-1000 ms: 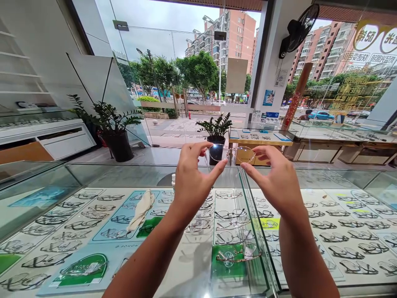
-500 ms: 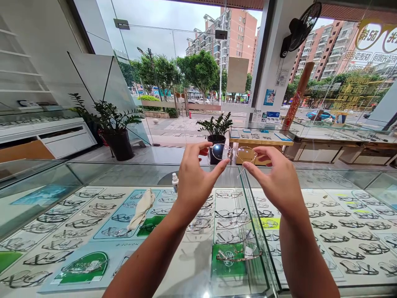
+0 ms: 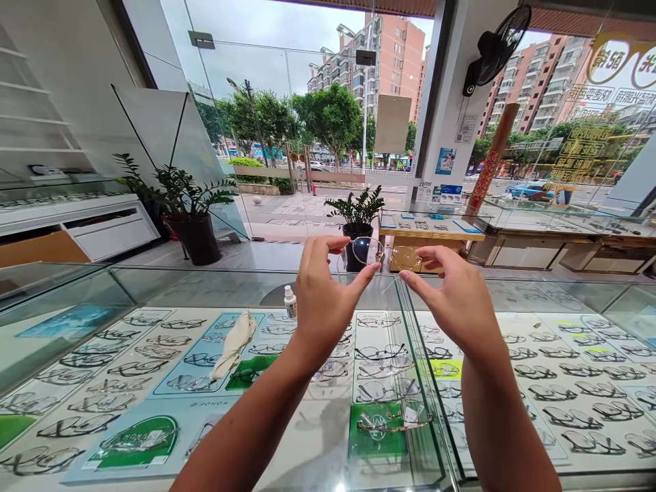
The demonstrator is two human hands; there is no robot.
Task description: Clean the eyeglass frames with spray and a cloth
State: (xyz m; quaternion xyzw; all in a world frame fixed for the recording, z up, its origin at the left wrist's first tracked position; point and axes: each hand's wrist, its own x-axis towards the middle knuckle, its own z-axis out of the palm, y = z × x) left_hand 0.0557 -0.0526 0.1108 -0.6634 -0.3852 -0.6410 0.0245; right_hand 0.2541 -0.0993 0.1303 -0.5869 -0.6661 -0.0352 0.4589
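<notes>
Raised above the glass display counter [image 3: 328, 471], a pair of thin metal-rimmed eyeglasses [image 3: 367, 251] is held between my two hands. My left hand [image 3: 328, 283] pinches the left side of the frame with thumb and fingers. My right hand [image 3: 454, 290] grips the right side the same way. The lenses are clear, and one thin temple hangs down near my right thumb. Just left of my left hand stands a small white bottle [image 3: 290, 303]. A crumpled cream cloth [image 3: 234, 345] lies on the glass beyond my left forearm.
Rows of eyeglasses [image 3: 574, 393] lie under the glass on both sides. A pair of glasses with a tag [image 3: 394, 425] is over a green card. Potted plants [image 3: 197, 239] stand past the counter, before the glass shopfront. A black fan [image 3: 499, 48] hangs on the pillar.
The eyeglasses have tilted slightly, their right side dipping a little. Both hands keep their hold and have barely moved.
</notes>
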